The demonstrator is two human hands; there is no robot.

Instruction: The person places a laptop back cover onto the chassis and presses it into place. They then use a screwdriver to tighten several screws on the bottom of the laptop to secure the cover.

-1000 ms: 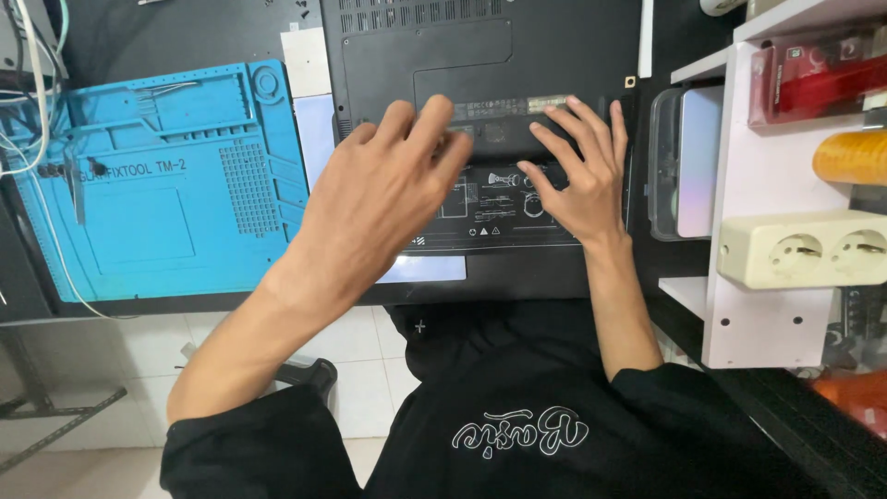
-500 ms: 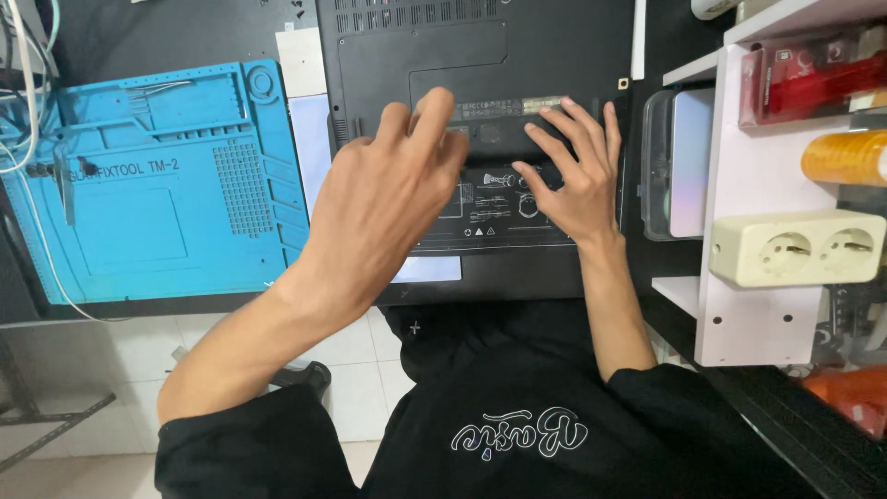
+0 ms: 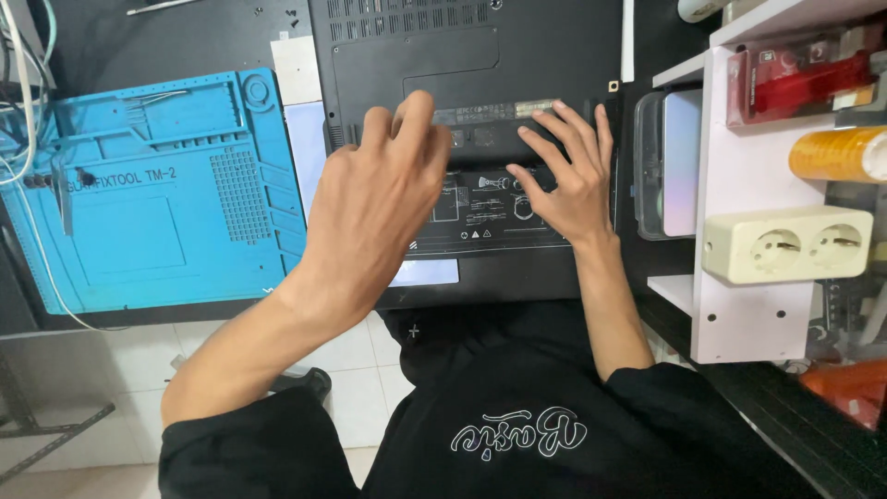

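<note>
A black laptop lies upside down on the desk, its vented underside facing me. A black battery pack with white printed symbols sits along its near edge. My left hand rests over the left part of the battery, fingers curled and reaching its far edge. My right hand lies flat on the right part, fingers spread and touching the seam between battery and laptop. Neither hand holds a tool.
A blue repair mat with compartments lies to the left, white cables beside it. A white shelf unit stands on the right with a double socket, a yellow tape roll and a red box.
Both hands stay on the battery; the left hand has lifted slightly and curled its fingers more. The view has shifted a little.
</note>
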